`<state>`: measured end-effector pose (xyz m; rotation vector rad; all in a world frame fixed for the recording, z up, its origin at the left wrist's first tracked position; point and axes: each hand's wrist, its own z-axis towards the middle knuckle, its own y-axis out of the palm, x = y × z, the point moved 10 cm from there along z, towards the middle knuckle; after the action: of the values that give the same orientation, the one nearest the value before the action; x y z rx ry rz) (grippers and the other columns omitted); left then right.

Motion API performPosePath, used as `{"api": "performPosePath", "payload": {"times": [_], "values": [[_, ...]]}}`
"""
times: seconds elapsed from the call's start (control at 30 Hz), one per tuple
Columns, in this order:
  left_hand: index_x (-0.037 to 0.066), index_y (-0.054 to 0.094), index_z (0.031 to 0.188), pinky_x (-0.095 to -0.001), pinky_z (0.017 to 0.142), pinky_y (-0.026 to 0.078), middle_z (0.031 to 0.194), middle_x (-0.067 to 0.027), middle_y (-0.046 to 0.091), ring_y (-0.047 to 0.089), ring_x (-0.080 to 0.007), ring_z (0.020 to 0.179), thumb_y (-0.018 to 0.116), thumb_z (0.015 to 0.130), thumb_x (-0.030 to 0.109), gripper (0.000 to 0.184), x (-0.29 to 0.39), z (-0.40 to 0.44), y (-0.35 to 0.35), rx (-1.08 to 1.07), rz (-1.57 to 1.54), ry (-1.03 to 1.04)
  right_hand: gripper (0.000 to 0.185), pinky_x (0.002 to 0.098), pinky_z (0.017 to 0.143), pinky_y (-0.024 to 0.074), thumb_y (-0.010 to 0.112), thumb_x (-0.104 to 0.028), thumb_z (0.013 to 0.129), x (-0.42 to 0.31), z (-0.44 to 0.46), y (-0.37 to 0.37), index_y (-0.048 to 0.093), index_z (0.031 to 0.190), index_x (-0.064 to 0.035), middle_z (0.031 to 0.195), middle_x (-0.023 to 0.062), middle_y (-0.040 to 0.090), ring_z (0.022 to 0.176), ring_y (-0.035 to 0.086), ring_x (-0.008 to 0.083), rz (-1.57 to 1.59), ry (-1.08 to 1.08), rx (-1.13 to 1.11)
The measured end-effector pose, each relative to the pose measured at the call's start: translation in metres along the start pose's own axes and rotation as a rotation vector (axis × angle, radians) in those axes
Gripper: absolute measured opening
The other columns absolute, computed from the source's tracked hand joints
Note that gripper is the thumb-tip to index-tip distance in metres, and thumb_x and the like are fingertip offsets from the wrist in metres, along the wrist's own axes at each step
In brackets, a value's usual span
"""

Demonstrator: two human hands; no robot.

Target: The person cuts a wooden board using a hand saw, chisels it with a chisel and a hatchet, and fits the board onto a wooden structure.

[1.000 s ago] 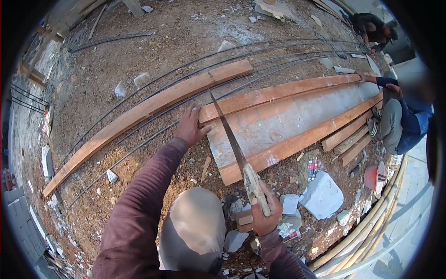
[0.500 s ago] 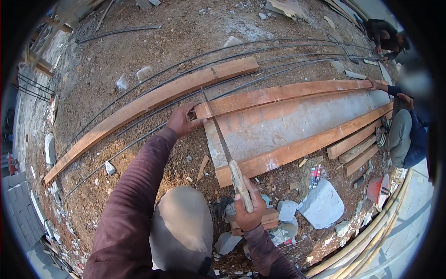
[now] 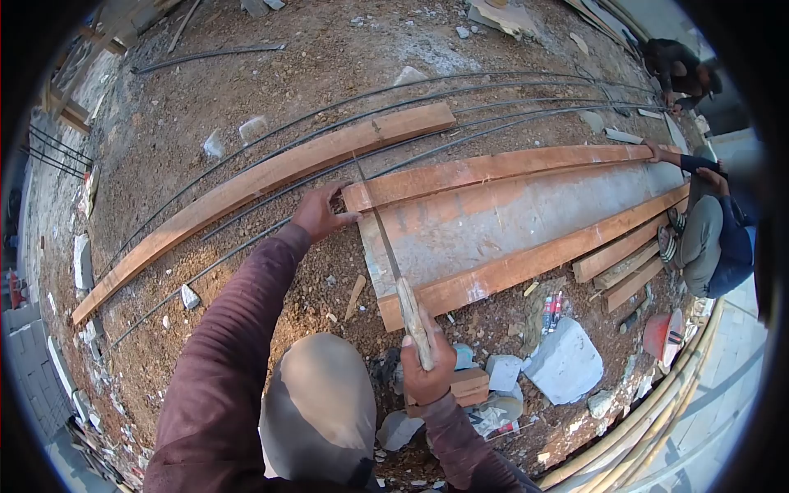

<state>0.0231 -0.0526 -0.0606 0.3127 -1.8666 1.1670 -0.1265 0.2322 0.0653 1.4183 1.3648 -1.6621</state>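
Observation:
My right hand (image 3: 429, 367) is closed around the worn, pale handle of a handsaw (image 3: 383, 238). Its narrow blade lies across a reddish wooden beam (image 3: 485, 168) close to the near end, with the tip reaching past the far side. Gripping that same end is my left hand (image 3: 319, 214), thumb and fingers on the wood just left of the blade. Beneath the beam is a grey, stained panel (image 3: 526, 218), and a second beam (image 3: 534, 261) runs along its near edge.
A co-worker's hand (image 3: 652, 151) rests on the beam's far end; another person (image 3: 678, 70) crouches at upper right. One long beam (image 3: 263, 185) and several steel bars lie on the left. White blocks (image 3: 565, 361), short timbers (image 3: 625, 263) and a red bucket (image 3: 662, 335) sit to the right.
My right hand and the saw handle have shifted slightly left and forward, and the blade's angle has changed a little. My left hand keeps its place on the beam end.

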Motion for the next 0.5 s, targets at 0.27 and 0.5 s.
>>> {"api": "performPosePath", "payload": {"times": [0.27, 0.5], "values": [[-0.001, 0.054, 0.137, -0.0410, 0.100, 0.051, 0.127, -0.0240, 0.064, 0.065, -0.0333, 0.116, 0.090, 0.073, 0.030, 0.079, -0.003, 0.001, -0.005, 0.078, 0.103, 0.081, 0.048, 0.0354, 0.096, 0.0508, 0.058, -0.006, 0.093, -0.004, -0.014, -0.007, 0.052, 0.137, 0.0117, 0.123, 0.0256, 0.066, 0.114, 0.066, 0.0283, 0.010, -0.007, -0.011], [-0.001, 0.055, 0.135, -0.0402, 0.100, 0.051, 0.124, -0.0230, 0.066, 0.065, -0.0334, 0.115, 0.090, 0.074, 0.029, 0.077, 0.003, 0.005, -0.013, 0.010, 0.121, 0.001, 0.046, 0.0347, 0.096, 0.0504, 0.057, -0.006, 0.094, -0.003, -0.012, -0.006, 0.053, 0.136, 0.0121, 0.121, 0.0250, 0.067, 0.111, 0.066, 0.0268, 0.036, -0.005, 0.000]]}}
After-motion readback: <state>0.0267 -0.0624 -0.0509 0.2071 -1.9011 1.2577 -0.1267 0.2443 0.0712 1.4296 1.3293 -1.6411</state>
